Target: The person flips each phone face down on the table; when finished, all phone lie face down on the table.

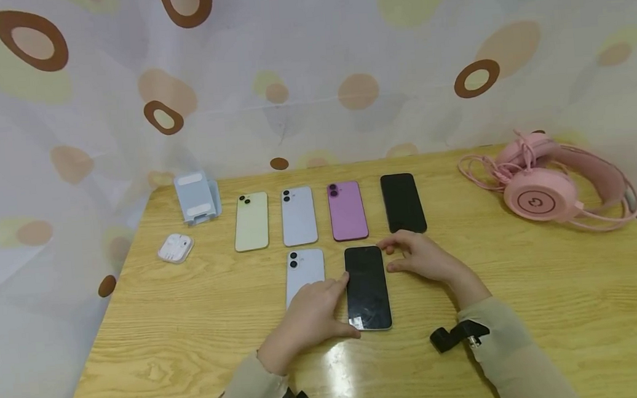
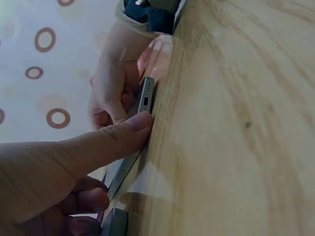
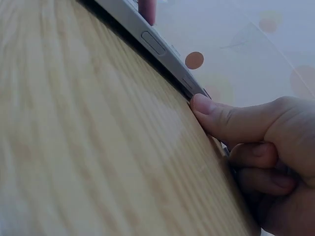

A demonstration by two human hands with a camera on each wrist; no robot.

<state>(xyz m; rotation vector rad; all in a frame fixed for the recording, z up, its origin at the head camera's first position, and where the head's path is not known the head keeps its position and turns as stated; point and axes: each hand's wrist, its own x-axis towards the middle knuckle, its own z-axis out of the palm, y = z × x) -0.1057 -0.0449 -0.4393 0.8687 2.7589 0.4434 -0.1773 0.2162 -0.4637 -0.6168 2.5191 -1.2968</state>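
A smartphone (image 1: 366, 288) with a dark screen lies face up between both hands, its pale metal side showing in the wrist views. My left hand (image 1: 312, 310) reaches across a light-blue phone (image 1: 304, 268), covering its lower part. Its thumb touches the dark phone's bottom end near the charging port, and its forefinger lies along the left side. At the dark phone's upper right corner is my right hand (image 1: 419, 256). That thumb (image 3: 209, 109) meets the side edge close to the corner, the other fingers bent near the top end.
Behind are a pale yellow phone (image 1: 251, 222), another light-blue phone (image 1: 299, 216), a purple phone (image 1: 347, 210) and a black-screened phone (image 1: 403, 203). A blue folding stand (image 1: 194, 198) and boxed white earphones (image 1: 176, 248) sit left; pink headphones (image 1: 540, 193) lie right. A patterned curtain (image 1: 309, 70) hangs behind.
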